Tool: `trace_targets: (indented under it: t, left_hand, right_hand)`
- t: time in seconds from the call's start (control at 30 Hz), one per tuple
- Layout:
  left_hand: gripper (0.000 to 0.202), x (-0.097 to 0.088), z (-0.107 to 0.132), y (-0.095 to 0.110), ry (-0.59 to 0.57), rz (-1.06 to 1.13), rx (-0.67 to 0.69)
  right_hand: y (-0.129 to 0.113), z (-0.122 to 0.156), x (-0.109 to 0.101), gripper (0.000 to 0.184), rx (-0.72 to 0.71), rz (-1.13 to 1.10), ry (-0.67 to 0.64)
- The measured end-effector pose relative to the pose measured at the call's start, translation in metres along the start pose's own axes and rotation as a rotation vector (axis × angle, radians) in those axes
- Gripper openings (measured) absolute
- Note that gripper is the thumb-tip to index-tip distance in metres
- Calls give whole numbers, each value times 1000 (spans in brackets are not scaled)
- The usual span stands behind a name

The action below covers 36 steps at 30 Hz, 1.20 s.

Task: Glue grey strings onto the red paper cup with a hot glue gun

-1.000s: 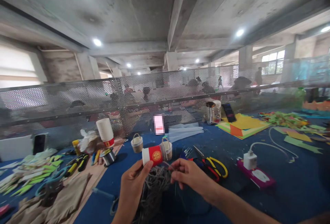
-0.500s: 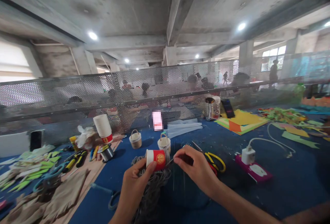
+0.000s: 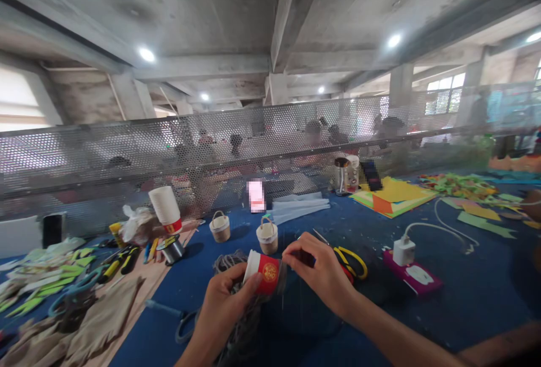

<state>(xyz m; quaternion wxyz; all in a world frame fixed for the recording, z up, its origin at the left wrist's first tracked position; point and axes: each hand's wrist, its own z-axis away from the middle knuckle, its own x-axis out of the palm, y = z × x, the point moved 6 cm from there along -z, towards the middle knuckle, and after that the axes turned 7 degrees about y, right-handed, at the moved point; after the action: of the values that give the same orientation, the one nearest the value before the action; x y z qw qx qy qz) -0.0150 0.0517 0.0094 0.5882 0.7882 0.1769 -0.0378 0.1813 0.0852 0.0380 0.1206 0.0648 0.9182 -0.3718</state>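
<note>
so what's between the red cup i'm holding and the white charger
Head view: your right hand at the red cup, then yellow-handled scissors on the blue cloth, short of the white charger.

- The paper cup [image 3: 266, 274] is red with a white rim and a gold emblem.
- The twine [image 3: 230, 260] is grey.
- The table cover [image 3: 465, 310] is dark blue.
- The scissors [image 3: 343, 254] have yellow handles.
</note>
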Motion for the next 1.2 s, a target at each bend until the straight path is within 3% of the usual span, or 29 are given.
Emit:
trace_targets:
  t: [0.27,1.2]
  left_hand:
    - [38,5,3,1,-56,76,-43]
    - [33,4,9,10,-99,148,-42]
  right_hand:
    - [1,-1,0,7,40,0,-2]
    - [12,-4,1,8,242,-128,-99]
